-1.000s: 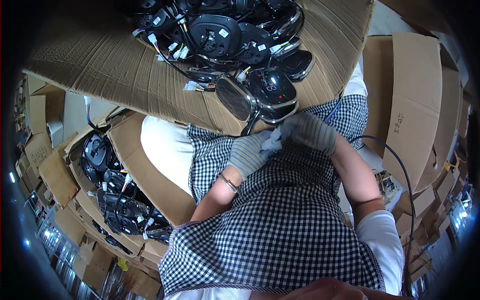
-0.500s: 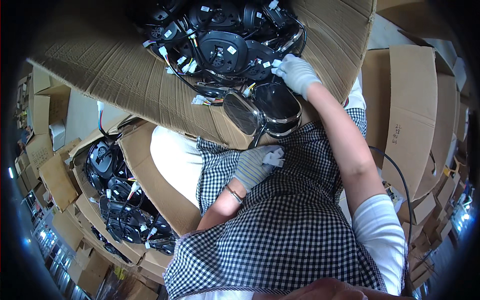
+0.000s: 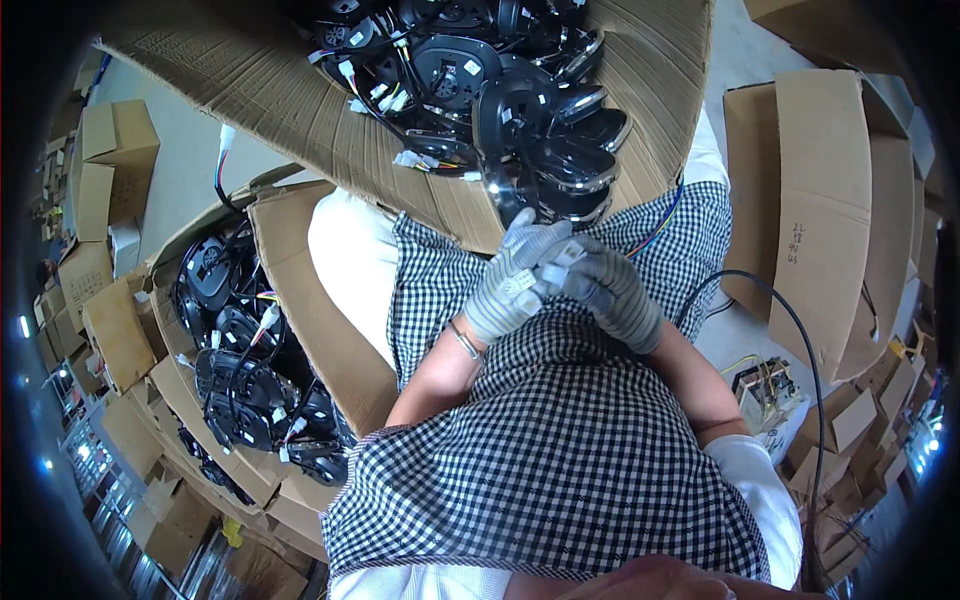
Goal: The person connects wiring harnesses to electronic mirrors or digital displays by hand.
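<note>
Both my hands wear grey knit gloves and meet over my lap. My left hand (image 3: 510, 280) and my right hand (image 3: 610, 290) pinch small white plug connectors (image 3: 555, 262) between the fingertips. The wires from the plugs run up to a black mirror-like part with a chrome rim (image 3: 520, 130). That part lies at the near edge of a large cardboard box (image 3: 300, 110) filled with several similar black parts with white plugs.
A second open cardboard box (image 3: 330, 340) with several black parts (image 3: 240, 370) stands at my left. Folded cardboard boxes (image 3: 830, 200) stand at the right, with a black cable (image 3: 800, 330) and a small wired device (image 3: 765, 385) on the floor.
My right hand has come back down from the box above to join my left hand at the white plugs. A black part now lies at the box's near edge.
</note>
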Available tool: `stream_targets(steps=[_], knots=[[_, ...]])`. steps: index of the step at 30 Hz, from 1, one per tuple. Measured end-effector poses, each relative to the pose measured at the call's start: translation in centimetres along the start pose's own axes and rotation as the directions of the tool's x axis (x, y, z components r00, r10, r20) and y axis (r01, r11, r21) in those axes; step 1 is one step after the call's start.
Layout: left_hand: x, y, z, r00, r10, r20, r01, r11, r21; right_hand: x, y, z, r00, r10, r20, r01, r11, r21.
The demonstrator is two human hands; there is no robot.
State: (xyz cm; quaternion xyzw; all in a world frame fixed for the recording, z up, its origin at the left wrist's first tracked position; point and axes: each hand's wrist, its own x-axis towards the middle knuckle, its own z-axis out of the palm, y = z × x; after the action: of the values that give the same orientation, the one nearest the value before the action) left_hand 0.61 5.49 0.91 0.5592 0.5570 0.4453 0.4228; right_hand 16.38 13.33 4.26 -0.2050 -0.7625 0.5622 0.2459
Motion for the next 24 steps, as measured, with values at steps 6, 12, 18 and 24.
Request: stream_targets(steps=[6, 12, 18, 24], knots=[[-0.5, -0.1, -0.3, 0.982, -0.168, -0.092, 0.167, 0.986, -0.016, -0.7, -2.2, -4.5, 0.823, 0.567, -0.023, -0.533, 0.786, 0.314], [-1.1, -1.4, 0.2, 0.961, -0.261, -0.09, 0.227, 0.932, -0.283, 0.8, -1.5, -4.2, 0.961, 0.277, 0.014, -0.26, 0.915, -0.309], [-0.8, -1.9, 0.5, 0.997, -0.07, -0.028, 0.057, 0.944, -0.324, 2.9, -3.2, -5.2, 0.845, 0.478, 0.24, -0.276, 0.774, -0.57], [-0.8, -3.8, 1.3, 0.928, 0.05, 0.37, -0.167, 0.942, 0.291, 1.7, 0.6, -6.1, 0.787, 0.413, 0.459, -0.169, 0.859, -0.483]])
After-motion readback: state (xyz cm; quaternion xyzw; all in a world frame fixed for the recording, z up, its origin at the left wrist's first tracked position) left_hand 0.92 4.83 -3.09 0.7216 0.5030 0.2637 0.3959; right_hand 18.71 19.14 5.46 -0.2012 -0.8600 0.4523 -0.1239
